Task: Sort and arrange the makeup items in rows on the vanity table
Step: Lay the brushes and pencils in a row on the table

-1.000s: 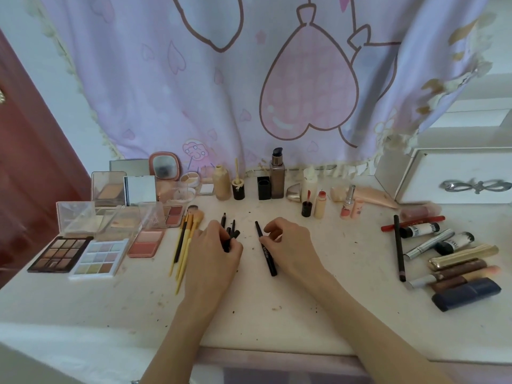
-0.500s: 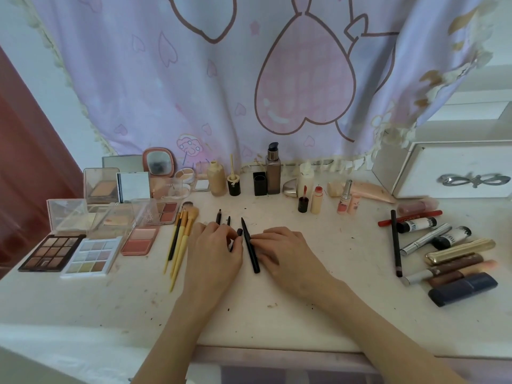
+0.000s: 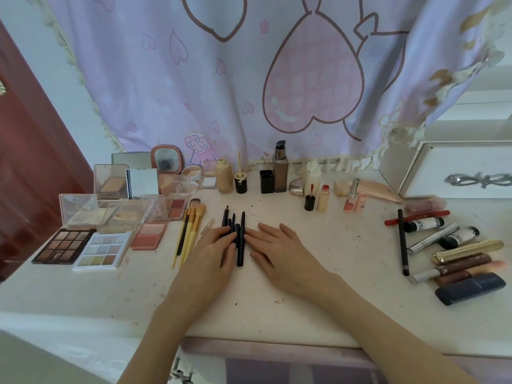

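Observation:
Several black makeup pencils (image 3: 240,239) lie side by side, pointing away from me, at the middle of the white vanity table (image 3: 304,309). My left hand (image 3: 214,253) lies flat over their left side, fingers straight and touching them. My right hand (image 3: 279,249) rests flat just right of the longest pencil, fingertips against it. Yellow-handled brushes (image 3: 191,231) lie left of the pencils. Open palettes (image 3: 102,249) are grouped at the far left. Bottles (image 3: 279,170) stand along the back. Tubes and mascaras (image 3: 457,250) lie at the right, with a long black liner (image 3: 402,242) beside them.
A white drawer box (image 3: 454,173) stands at the back right. A pink curtain (image 3: 249,79) hangs behind the table. A small pink mirror (image 3: 166,159) leans at the back left. A dark red door (image 3: 25,167) is at the left.
My right hand has pushed the long black pencil leftward against the other pencils. Both hands have flattened out, pressing the pencils into one tight row.

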A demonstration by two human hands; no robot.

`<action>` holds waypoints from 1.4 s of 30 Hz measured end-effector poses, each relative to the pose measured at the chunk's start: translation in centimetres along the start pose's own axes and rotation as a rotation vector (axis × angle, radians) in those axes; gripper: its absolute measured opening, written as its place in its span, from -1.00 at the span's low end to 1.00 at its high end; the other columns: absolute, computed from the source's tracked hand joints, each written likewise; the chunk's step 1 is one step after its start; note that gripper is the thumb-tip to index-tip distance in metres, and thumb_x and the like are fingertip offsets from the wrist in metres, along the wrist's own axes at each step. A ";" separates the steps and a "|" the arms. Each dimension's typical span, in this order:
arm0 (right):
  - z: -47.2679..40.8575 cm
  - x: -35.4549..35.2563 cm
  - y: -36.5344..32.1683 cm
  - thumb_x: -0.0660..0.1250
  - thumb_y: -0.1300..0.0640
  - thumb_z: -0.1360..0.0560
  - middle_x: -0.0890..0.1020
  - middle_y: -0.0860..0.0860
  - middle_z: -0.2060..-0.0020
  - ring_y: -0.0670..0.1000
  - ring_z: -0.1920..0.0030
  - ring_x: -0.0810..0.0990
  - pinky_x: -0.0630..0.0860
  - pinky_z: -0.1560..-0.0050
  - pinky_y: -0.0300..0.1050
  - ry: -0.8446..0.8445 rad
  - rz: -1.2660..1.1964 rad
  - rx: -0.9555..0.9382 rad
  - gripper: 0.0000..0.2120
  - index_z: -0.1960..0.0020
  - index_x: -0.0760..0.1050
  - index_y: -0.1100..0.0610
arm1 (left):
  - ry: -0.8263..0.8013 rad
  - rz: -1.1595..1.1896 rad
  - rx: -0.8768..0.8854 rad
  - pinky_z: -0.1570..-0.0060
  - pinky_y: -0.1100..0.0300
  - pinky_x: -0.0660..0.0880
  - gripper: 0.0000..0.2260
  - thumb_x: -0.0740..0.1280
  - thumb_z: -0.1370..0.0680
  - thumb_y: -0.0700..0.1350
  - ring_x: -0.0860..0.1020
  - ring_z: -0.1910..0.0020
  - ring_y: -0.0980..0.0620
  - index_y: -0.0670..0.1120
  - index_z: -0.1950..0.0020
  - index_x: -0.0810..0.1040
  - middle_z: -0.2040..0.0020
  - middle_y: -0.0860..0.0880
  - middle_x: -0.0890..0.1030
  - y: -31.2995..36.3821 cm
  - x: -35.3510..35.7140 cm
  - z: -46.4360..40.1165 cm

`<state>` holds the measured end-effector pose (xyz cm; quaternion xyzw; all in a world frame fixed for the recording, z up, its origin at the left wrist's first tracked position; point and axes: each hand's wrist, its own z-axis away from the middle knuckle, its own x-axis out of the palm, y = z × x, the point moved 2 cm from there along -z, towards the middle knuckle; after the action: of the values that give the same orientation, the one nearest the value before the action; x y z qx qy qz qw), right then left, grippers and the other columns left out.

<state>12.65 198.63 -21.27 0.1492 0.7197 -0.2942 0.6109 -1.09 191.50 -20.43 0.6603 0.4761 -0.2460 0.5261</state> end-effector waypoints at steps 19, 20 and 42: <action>6.4 -4.1 4.3 0.15 0.03 -0.59 0.43 -0.07 -0.35 -0.05 -0.35 0.34 0.18 -0.31 -0.18 0.253 -0.043 0.168 -0.65 -0.37 0.39 0.02 | -0.069 -0.005 0.250 -0.35 0.37 -0.07 -0.61 0.10 -0.62 -0.04 0.10 -0.47 0.11 -0.01 -0.45 0.26 -0.48 0.03 0.22 6.1 2.5 0.1; 7.5 -4.8 5.2 0.19 0.05 -0.58 0.50 -0.04 -0.28 -0.02 -0.29 0.40 0.24 -0.25 -0.14 0.288 -0.031 0.224 -0.68 -0.31 0.46 0.04 | -0.122 0.027 0.268 -0.36 0.37 -0.11 -0.60 0.08 -0.62 -0.02 0.05 -0.48 0.13 0.01 -0.47 0.21 -0.50 0.05 0.17 7.1 3.5 0.1; 11.2 -7.8 13.9 0.22 -0.05 -0.50 0.51 0.03 0.27 0.11 0.07 0.54 0.35 0.07 -0.04 0.293 0.175 0.831 -0.69 0.33 0.31 0.10 | -0.333 -0.180 0.352 -0.45 0.15 -0.24 -0.56 -0.08 -0.63 0.07 -0.10 -0.50 0.11 0.06 -0.52 0.03 -0.54 0.05 -0.01 12.8 9.9 -1.9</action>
<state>31.15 203.86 -18.02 0.4824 0.6040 -0.4813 0.4132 14.17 197.01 -22.06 0.6471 0.3897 -0.4761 0.4502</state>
